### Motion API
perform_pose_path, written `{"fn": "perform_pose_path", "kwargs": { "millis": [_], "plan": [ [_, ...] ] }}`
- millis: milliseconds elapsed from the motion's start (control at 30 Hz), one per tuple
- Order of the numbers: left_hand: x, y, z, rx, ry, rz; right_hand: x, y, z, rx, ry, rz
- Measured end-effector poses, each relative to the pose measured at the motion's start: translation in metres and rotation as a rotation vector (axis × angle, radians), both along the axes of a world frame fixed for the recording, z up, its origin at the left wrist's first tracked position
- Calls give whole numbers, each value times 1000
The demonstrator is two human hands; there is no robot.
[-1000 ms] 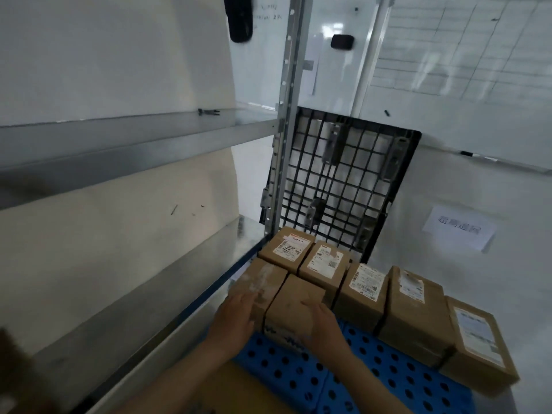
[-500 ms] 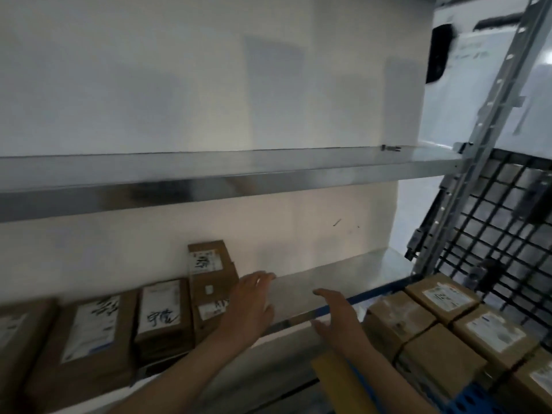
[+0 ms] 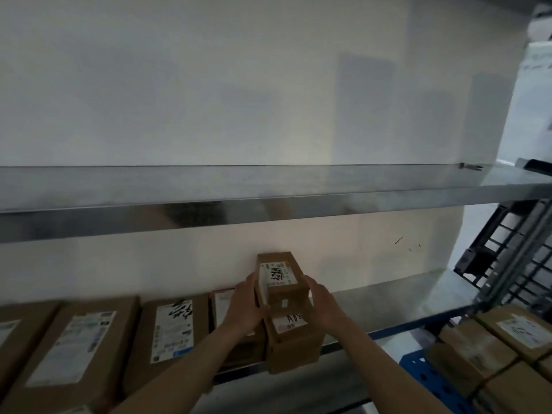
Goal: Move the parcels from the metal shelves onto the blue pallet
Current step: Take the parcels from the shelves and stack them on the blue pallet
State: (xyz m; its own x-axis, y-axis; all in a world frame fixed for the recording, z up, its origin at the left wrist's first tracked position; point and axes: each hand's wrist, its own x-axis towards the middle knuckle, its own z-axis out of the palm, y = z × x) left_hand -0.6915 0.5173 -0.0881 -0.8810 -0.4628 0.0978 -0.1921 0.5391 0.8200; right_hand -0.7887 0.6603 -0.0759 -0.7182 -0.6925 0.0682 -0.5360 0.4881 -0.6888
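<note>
1. Cardboard top parcel (image 3: 280, 277) sits on a second parcel (image 3: 294, 342) on the lower metal shelf (image 3: 403, 289).
2. Left hand (image 3: 245, 306) and right hand (image 3: 324, 306) clasp its sides, fingers curled.
3. Its label faces up and its long axis points at the wall (image 3: 268, 100).

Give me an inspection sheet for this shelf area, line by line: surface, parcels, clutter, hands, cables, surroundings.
Surface: lower metal shelf, carrying parcels along its left part.
Job's things: stack of two small parcels at the shelf's front edge; row of parcels to its left; more parcels on the blue pallet, lower right.
Clutter: small dark item on the upper shelf.
Hands: left hand and right hand grip the stack from either side.
Cables: nothing seen.
Surroundings: white wall; black grid pallet at right.
</note>
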Motion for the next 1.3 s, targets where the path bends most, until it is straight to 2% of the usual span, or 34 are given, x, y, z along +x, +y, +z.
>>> {"fn": "perform_pose_path", "kwargs": {
  "millis": [100, 233, 433, 667, 1033, 1300],
  "plan": [
    [-6, -6, -4, 77, 2, -112, 5, -10, -3, 25, -9, -40],
    [-6, -4, -12, 92, 8, -216, 10, -9, -13, 115, 86, -119],
    [6, -4, -26, -25, 47, -263, 35, -2, -16, 31, 113, -208],
    [18, 15, -31, -74, 95, -354, 59, 22, -13, 56, 31, -289],
    [3, 117, -27, -109, 159, -596, 88, 139, -10, 10, 36, -624],
    [-22, 234, -21, -21, 149, -809, 99, 254, -9, -66, 17, -800]
  ]
}}
